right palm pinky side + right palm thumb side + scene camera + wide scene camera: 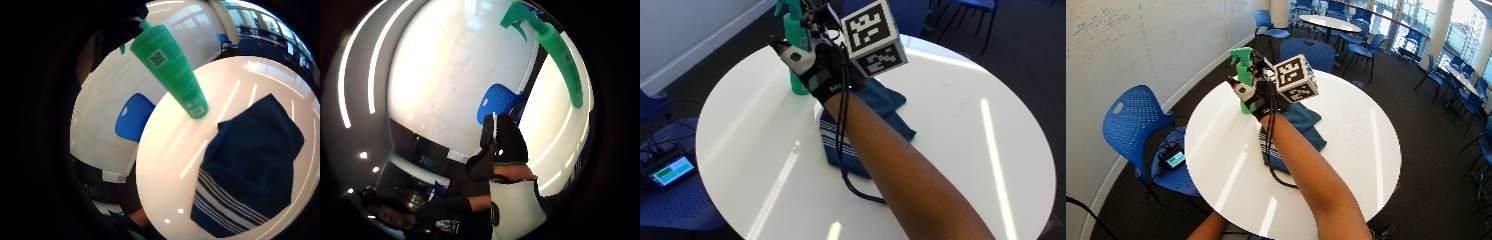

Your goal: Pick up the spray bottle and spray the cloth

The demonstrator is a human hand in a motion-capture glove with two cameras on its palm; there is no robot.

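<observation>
A green spray bottle (798, 82) (1243, 70) stands upright on the round white table (959, 100), near its far left edge. A dark blue cloth (883, 102) (1299, 122) with white stripes at one end lies crumpled in the table's middle, just beside the bottle. My gloved right hand (823, 70) (1260, 97) is raised over the cloth's far end, right next to the bottle, with the fingers stretched out and nothing in them. In the palm views the bottle (172, 65) (560, 55) stands apart from the palm, its base on the table beside the cloth (250, 160).
A blue chair (1132, 120) stands left of the table by the whiteboard wall. A small device with a lit screen (670, 171) lies on a second blue seat close to the table's left rim. More tables and chairs fill the back of the room.
</observation>
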